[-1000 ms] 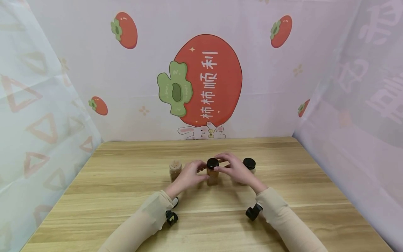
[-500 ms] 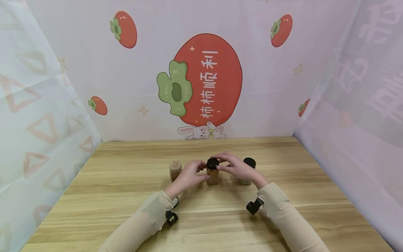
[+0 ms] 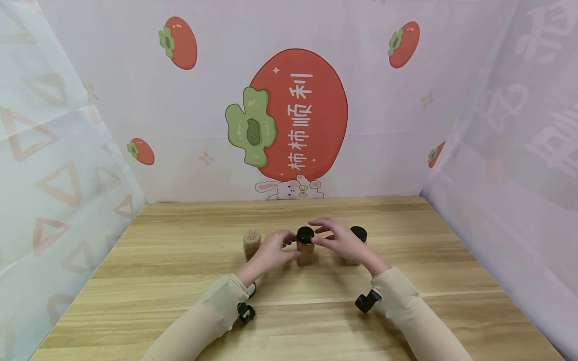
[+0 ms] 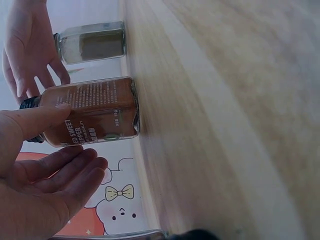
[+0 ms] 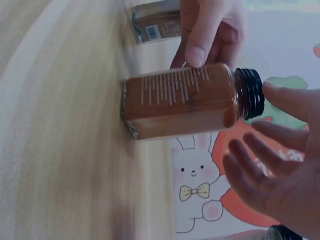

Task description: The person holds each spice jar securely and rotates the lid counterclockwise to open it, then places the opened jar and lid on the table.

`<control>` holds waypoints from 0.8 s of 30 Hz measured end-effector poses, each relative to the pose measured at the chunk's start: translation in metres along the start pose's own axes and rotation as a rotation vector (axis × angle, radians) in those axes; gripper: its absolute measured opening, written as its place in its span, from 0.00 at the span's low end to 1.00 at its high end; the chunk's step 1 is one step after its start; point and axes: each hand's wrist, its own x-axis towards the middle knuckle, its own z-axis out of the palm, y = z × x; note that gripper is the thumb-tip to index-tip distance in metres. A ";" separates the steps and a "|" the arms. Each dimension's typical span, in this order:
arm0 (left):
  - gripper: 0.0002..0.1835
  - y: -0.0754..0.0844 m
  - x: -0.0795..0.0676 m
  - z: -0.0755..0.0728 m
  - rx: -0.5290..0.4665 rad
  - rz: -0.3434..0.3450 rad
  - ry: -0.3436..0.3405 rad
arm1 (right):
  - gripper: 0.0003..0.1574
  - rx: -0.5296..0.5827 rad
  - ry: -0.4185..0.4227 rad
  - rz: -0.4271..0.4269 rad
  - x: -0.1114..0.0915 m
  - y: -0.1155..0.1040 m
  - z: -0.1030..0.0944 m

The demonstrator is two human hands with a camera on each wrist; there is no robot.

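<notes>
A square glass spice jar (image 3: 305, 254) of red-brown powder stands upright on the table, its black screw lid (image 5: 254, 93) on top. In the left wrist view, part of the label reads "sweet pepper". My left hand (image 3: 272, 251) holds the jar's body from the left, thumb on the near side and fingers behind. At the lid's right side is my right hand (image 3: 342, 244), its thumb tip right at the rim and its fingers spread away from the lid. Behind that hand stands a second jar (image 4: 92, 44) with olive-brown powder and a black lid.
Left of my left hand stands another spice jar (image 3: 251, 244) with a perforated shaker top and no black lid. A round black-edged lid (image 3: 252, 289) lies on the wooden table (image 3: 180, 265) beside my left wrist, partly hidden. Printed cloth walls (image 3: 203, 100) enclose the back and sides.
My right hand's fingers closed in around the lid half a second ago and now spread off it, with the wrist slightly further right. My left hand and the jar stay put.
</notes>
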 end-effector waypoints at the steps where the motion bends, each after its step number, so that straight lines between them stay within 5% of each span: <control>1: 0.19 0.000 0.000 0.000 0.000 0.000 -0.001 | 0.28 -0.008 0.018 0.011 0.000 -0.001 0.001; 10: 0.19 0.001 0.000 -0.001 -0.004 -0.007 -0.008 | 0.28 -0.067 0.197 0.153 -0.002 -0.006 0.017; 24: 0.18 0.001 0.000 -0.001 0.008 -0.014 -0.016 | 0.27 -0.047 0.210 0.171 0.000 -0.008 0.020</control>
